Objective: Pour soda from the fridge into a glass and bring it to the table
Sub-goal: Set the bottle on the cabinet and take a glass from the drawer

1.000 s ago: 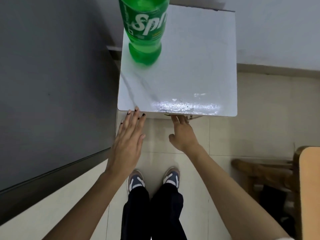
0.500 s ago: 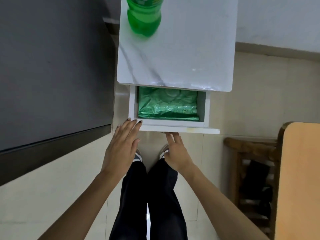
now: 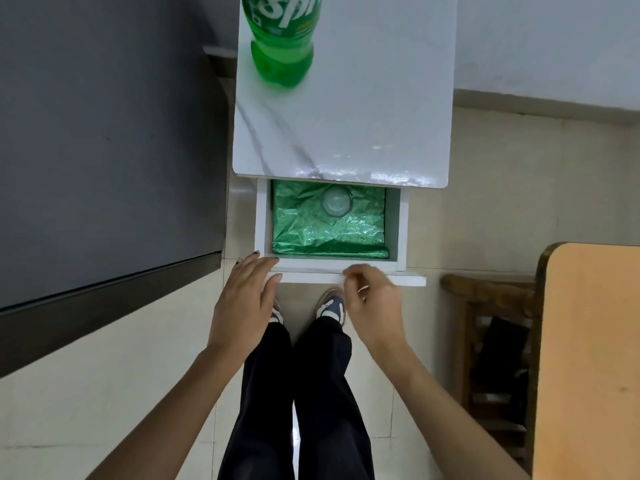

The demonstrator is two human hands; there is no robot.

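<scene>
From the head camera, the soda bottle point(image 3: 282, 39) stands upright on the white cabinet top point(image 3: 363, 109), near its back left corner. Below, the drawer point(image 3: 401, 233) is open, and a clear glass point(image 3: 337, 203) sits on a green bag point(image 3: 329, 233) well back under the top's edge. The left hand point(image 3: 244, 303), fingers spread and empty, rests at the drawer front; the right hand point(image 3: 372, 299) looks loosely curled there, though blur hides whether it grips anything. Reaching in blind could knock the glass over on the crinkly bag.
</scene>
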